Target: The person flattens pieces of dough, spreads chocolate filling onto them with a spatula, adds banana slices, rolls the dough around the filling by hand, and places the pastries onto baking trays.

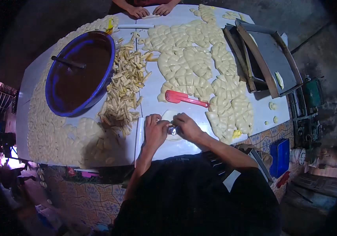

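Close to the table's near edge, a flat pale piece of dough (169, 114) lies between my hands. My left hand (155, 131) is bent over its left side, thumb toward the middle. From the right, my right hand (190, 128) curls in with its fingers closed. Between the fingers of both hands shows a small shiny silvery thing (171, 130); its kind cannot be made out, and my fingers partly hide it. Just beyond my hands lies a red plastic tool (177, 96) with a slim handle. A white rod (139, 137) lies left of my left hand.
A blue basin (51, 103) of brown sauce with a handled utensil stands at left. Banana strips (125, 84) are heaped beside it. Dough pieces (188, 61) cover much of the white table (269, 118). Metal trays (269, 51) stand at right. Opposite, another person's hands (149, 11) work dough.
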